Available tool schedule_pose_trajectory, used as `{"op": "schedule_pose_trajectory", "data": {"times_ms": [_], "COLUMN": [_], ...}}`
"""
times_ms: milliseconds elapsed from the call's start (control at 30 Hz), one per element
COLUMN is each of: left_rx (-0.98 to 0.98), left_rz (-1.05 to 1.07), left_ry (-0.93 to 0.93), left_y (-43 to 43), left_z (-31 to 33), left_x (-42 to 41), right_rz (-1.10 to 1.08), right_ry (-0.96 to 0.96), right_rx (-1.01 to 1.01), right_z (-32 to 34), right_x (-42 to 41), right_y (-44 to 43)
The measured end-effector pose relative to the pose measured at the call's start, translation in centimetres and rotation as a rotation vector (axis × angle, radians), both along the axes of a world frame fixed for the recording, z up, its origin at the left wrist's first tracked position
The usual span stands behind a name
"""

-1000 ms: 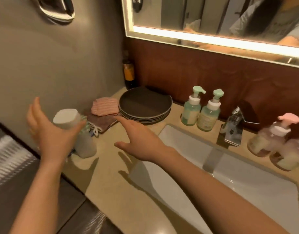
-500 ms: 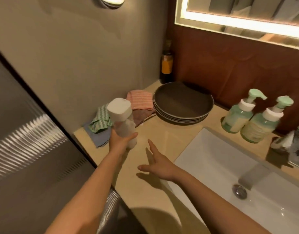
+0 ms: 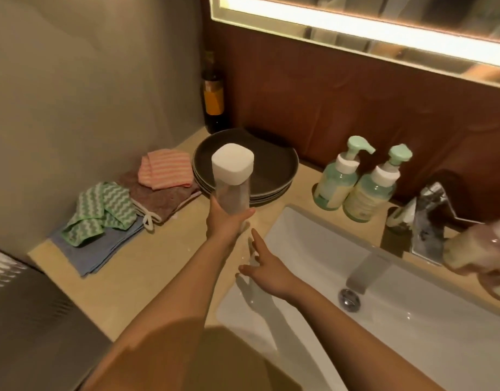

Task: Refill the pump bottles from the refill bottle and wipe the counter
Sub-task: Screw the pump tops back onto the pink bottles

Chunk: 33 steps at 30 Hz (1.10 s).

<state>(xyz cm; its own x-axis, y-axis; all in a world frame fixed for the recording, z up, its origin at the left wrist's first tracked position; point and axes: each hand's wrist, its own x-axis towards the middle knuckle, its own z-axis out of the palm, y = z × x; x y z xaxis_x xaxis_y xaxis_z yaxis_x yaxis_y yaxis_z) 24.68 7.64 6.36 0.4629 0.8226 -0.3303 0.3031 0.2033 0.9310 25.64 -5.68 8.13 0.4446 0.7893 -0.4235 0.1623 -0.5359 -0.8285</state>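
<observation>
My left hand (image 3: 225,222) grips the lower part of the refill bottle (image 3: 233,179), a clear bottle with a white square cap, held upright above the beige counter (image 3: 147,277) in front of the plates. My right hand (image 3: 267,270) hovers open, fingers spread, over the left rim of the white sink (image 3: 384,328). Two green pump bottles (image 3: 356,184) stand side by side at the back of the counter. A blurred pink pump bottle (image 3: 480,249) shows at the right edge.
A stack of dark plates (image 3: 277,167) sits at the back left. Folded cloths (image 3: 116,213), pink, brown, green and blue, lie by the left wall. A dark bottle (image 3: 213,100) stands in the corner. The chrome faucet (image 3: 429,227) rises behind the sink.
My left hand has lifted the refill bottle and carried it right, from beside the cloths to in front of the plates. My right hand stays open near the sink's left rim.
</observation>
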Motion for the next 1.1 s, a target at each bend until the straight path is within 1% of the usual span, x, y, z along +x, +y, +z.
{"op": "schedule_pose_trajectory", "data": {"times_ms": [33,67,133,167,200,300,400,500,567,600,633,667,733,833,867,900,967,1100], "left_rx": [0.001,0.025,0.134,0.189,0.224,0.316,0.32,0.274,0.191,0.143,0.102,0.062,0.036,0.059,0.079,0.1,0.144,0.183], "left_rz": [0.011,0.018,0.058,0.08,0.102,0.116,0.004,-0.224,-0.397,-0.517,-0.61,-0.712,-0.935,-1.14,-1.196,-1.241,-1.296,-1.295], "left_ry": [0.014,0.07,0.274,0.352,0.389,0.354,0.276,0.157,0.057,0.017,-0.024,-0.044,-0.057,-0.051,-0.042,-0.035,-0.054,-0.14], "left_y": [0.1,0.0,-0.4,-1.1,-2.3,-7.2,-13.3,-21.5,-25.9,-29.1,-30.7,-32.0,-36.8,-42.1,-43.5,-44.8,-47.2,-49.9], "left_z": [-0.2,-0.3,-0.8,-1.1,-1.2,-1.9,-2.5,-3.0,-3.1,-2.9,-2.8,-2.6,-2.1,-1.8,-1.5,-1.2,-0.7,0.0], "left_x": [0.1,0.2,-0.3,-0.6,-1.0,-2.0,-2.4,-2.1,-2.2,-2.2,-2.4,-2.7,-3.0,-2.8,-2.6,-2.2,-1.4,0.6], "right_rz": [-0.025,-0.056,-0.109,-0.142,-0.182,-0.326,-0.455,-0.644,-0.79,-0.896,-0.977,-1.058,-1.287,-1.627,-1.698,-1.722,-1.697,-1.512], "right_ry": [-0.01,-0.021,-0.04,-0.041,-0.042,-0.034,-0.038,-0.057,-0.062,-0.067,-0.039,0.008,0.076,0.08,0.077,0.074,0.053,-0.051], "right_rx": [0.014,0.025,0.042,0.049,0.057,0.066,0.09,0.151,0.198,0.2,0.198,0.208,0.236,0.308,0.363,0.408,0.465,0.375], "right_z": [0.0,0.0,-0.2,-0.3,-0.5,-1.2,-1.5,-1.1,-1.5,-1.7,-1.8,-1.9,-2.2,-2.1,-1.9,-1.7,-1.7,-1.9], "right_x": [0.4,0.8,1.4,1.7,1.9,2.1,1.5,0.0,-1.4,-2.5,-3.3,-4.2,-6.1,-7.4,-7.4,-7.0,-5.8,-2.4], "right_y": [-0.7,-1.8,-3.9,-5.3,-6.8,-11.6,-15.9,-21.6,-24.8,-27.5,-28.6,-29.6,-34.0,-39.1,-40.5,-41.7,-44.0,-46.3]}}
